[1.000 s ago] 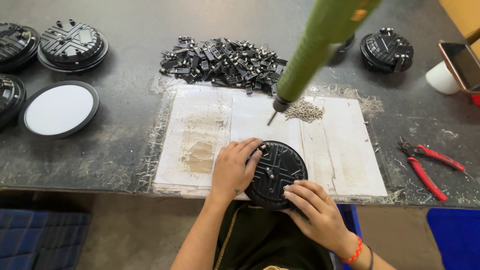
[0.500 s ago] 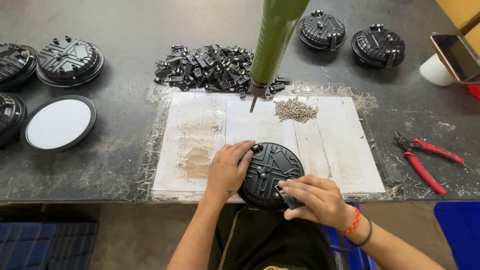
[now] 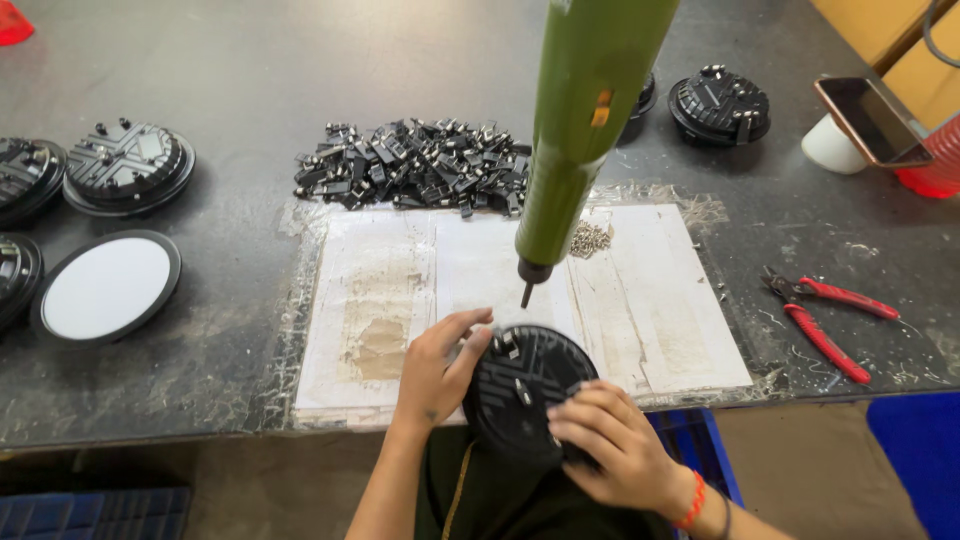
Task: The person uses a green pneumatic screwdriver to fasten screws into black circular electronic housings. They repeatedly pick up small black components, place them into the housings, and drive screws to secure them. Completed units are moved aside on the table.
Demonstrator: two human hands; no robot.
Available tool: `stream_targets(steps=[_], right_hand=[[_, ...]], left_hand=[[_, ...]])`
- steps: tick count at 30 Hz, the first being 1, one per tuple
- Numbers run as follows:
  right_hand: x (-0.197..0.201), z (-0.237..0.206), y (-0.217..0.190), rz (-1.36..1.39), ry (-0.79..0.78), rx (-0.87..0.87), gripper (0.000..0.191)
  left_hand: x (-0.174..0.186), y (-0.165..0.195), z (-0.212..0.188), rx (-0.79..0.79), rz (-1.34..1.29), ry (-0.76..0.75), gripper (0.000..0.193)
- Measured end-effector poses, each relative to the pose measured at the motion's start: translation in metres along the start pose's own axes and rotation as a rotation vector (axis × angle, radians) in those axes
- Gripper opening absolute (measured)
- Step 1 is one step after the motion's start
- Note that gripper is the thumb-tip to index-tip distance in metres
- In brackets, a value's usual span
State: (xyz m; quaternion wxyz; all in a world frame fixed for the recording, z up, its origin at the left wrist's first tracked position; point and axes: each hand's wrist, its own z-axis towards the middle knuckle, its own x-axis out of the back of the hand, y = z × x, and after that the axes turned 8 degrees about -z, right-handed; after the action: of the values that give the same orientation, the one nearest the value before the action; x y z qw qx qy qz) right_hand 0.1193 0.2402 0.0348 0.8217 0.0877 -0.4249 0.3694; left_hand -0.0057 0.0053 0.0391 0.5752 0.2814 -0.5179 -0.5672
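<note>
Hands steadying a round black housing at the counter's near edge

Hands are working apart here, one on each side of the round black housing [image 3: 525, 395], which is sitting at the near edge of the counter [image 3: 250, 70] and jutting out over it toward the person. The left hand [image 3: 437, 368] is pressing against the housing's left rim, fingers curling over its far-left edge. The right hand [image 3: 605, 442] is gripping the near-right rim, fingers bent over the ribbed top; a red band is showing at that wrist. Whether the right fingers are pinching a small part as well, I cannot tell.

Just beyond the housing, a green electric screwdriver [image 3: 580, 130] is hanging tip-down, its bit hovering near the housing's far rim without touching it. The housing is partly resting on a worn white mat [image 3: 480, 270] taped to the counter. A small heap of screws [image 3: 590, 238] is lying on the mat's far part, right beside the screwdriver's body. Farther back, a pile of small black clips [image 3: 415, 167] is spreading across the counter.

Off to the left, a white-faced round disc [image 3: 105, 288] is lying flat, with more black housings [image 3: 128, 165] stacked beyond it. On the right, red-handled cutters [image 3: 825, 318] are lying well apart from the hands, and another black housing [image 3: 720, 103] is sitting at the far right near a phone [image 3: 872, 120] propped on a white cup [image 3: 828, 148].
</note>
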Motion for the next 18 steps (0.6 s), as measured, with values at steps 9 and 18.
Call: stream_targets(steps=[9, 18], right_hand=[[0.063, -0.068, 0.023, 0.39, 0.403, -0.738, 0.049], [0.088, 0.007, 0.116, 1.024, 1.083, -1.314, 0.043]], left_hand=[[0.001, -0.015, -0.011, 0.045, -0.075, 0.029, 0.031], [0.014, -0.03, 0.022, 0.106, 0.235, 0.178, 0.028]])
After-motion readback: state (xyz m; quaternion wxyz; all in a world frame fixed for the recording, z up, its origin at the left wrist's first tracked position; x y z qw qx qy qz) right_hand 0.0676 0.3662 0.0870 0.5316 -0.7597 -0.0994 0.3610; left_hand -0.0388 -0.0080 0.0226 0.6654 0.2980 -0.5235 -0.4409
